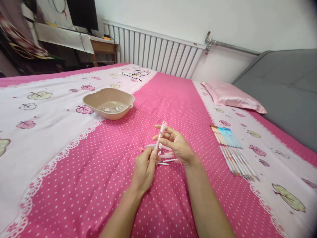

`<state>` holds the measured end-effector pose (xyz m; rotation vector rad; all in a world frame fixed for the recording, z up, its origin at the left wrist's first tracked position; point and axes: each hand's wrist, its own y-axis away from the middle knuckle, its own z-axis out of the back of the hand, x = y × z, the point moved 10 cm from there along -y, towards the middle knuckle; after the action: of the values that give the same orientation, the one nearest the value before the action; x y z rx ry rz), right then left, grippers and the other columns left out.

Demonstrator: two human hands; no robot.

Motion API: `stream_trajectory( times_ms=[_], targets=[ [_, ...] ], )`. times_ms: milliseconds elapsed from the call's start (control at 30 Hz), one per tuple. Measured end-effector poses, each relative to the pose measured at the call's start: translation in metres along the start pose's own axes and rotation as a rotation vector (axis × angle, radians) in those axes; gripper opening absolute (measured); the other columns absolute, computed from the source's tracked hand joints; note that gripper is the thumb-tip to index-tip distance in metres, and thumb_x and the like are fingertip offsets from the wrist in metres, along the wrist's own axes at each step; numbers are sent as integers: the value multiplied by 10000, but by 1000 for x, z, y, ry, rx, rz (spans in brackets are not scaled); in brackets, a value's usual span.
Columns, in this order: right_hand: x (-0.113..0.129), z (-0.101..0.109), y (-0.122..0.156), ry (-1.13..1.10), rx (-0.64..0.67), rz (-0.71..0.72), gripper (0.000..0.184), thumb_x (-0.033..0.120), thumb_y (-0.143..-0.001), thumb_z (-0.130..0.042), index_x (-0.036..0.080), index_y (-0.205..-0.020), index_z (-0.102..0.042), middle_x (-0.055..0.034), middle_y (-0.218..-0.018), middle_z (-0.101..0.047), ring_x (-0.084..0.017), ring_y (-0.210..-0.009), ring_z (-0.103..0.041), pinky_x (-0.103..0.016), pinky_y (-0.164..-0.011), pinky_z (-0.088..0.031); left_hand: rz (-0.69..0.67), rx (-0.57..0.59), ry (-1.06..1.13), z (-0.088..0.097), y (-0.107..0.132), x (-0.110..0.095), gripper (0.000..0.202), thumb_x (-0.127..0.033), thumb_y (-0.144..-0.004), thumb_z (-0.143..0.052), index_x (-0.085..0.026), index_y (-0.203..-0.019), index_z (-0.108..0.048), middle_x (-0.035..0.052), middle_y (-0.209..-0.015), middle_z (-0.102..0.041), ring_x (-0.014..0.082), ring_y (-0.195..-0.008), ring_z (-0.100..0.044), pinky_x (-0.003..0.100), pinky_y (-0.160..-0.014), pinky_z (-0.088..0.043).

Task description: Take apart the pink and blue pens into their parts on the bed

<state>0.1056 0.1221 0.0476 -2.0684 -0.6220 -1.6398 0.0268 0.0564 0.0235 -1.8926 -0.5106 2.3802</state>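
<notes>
A slim pen (pixel 160 135) with a pink top and a pale, whitish barrel is held upright at a slant between my hands. My left hand (pixel 145 168) pinches its lower end. Around the upper part, my right hand (pixel 180 145) has its thumb on the near side and its fingers behind. On the bedspread just beneath lies a loose pile of pink and white pen parts (pixel 167 156), partly hidden by both hands. Whether the pen is fully assembled I cannot tell.
Rows of blue and peach pens (pixel 226 136) and whitish pens (pixel 238 162) lie to the right. A beige basin (pixel 109 114) with small clear pieces stands at the left. Farther back are a black cable (pixel 140 73), a pink pillow (pixel 232 96) and a white radiator (pixel 153 49).
</notes>
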Motion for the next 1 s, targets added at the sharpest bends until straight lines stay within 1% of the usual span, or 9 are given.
stream_trajectory(
  times_ms=[167, 333, 433, 533, 633, 700, 900, 1000],
  targets=[
    [-1, 3, -1, 3, -51, -1, 505, 238, -652, -732, 224, -1121, -547, 20, -759, -632, -101, -675, -585, -232, -633, -487, -19, 1, -24, 0, -1, -3, 285, -332, -907, -378, -153, -963, -592, 6, -684, -592, 135, -613, -531, 245, -603, -390],
    [-1, 4, -2, 18, -80, 14, 519, 265, -609, -759, 219, -1088, -563, 51, -675, -574, -89, -603, -544, -217, -561, -469, -18, 2, -20, 0, 0, -3, 283, -331, -903, -386, -158, -996, -590, 7, -689, -600, 140, -620, -539, 246, -607, -392],
    [0, 3, -3, 30, -71, 24, 506, 273, -624, -750, 220, -1090, -561, 37, -710, -590, -96, -630, -554, -219, -570, -476, -11, -3, -14, 0, 0, -2, 294, -340, -908, -378, -157, -1009, -584, 10, -698, -601, 139, -620, -539, 249, -608, -394],
    [0, -1, -2, 30, -35, 18, 464, 284, -697, -695, 227, -1130, -540, -8, -844, -641, -113, -706, -585, -236, -617, -496, 0, -11, 15, 2, 1, -2, 305, -350, -912, -364, -155, -994, -584, 3, -673, -581, 135, -600, -526, 251, -594, -392],
    [1, -5, 0, 13, 19, 13, 459, 264, -751, -642, 232, -1186, -500, -46, -995, -655, -128, -768, -603, -265, -670, -510, 11, -16, 39, 2, 1, -1, 311, -357, -915, -355, -157, -974, -585, 0, -660, -565, 136, -597, -523, 252, -587, -392],
    [1, -5, 1, 8, 34, 8, 472, 243, -758, -631, 228, -1206, -485, -54, -1031, -656, -134, -794, -608, -276, -693, -511, 14, -11, 48, 2, 1, -1, 315, -362, -915, -352, -159, -974, -585, 1, -657, -565, 139, -598, -526, 254, -590, -394],
    [-1, -4, 0, 5, 37, 9, 512, 233, -726, -666, 239, -1209, -496, -26, -936, -671, -120, -737, -613, -258, -669, -505, 19, -16, 57, 1, 1, 1, 314, -366, -907, -364, -159, -982, -589, 8, -675, -586, 145, -601, -530, 256, -593, -395],
    [0, -2, 0, 7, 21, 23, 518, 238, -709, -686, 237, -1197, -511, -16, -876, -669, -124, -756, -613, -270, -710, -499, 12, -17, 42, 2, 1, 1, 307, -359, -906, -369, -160, -989, -587, 5, -666, -584, 143, -596, -528, 254, -591, -394]
  ],
)
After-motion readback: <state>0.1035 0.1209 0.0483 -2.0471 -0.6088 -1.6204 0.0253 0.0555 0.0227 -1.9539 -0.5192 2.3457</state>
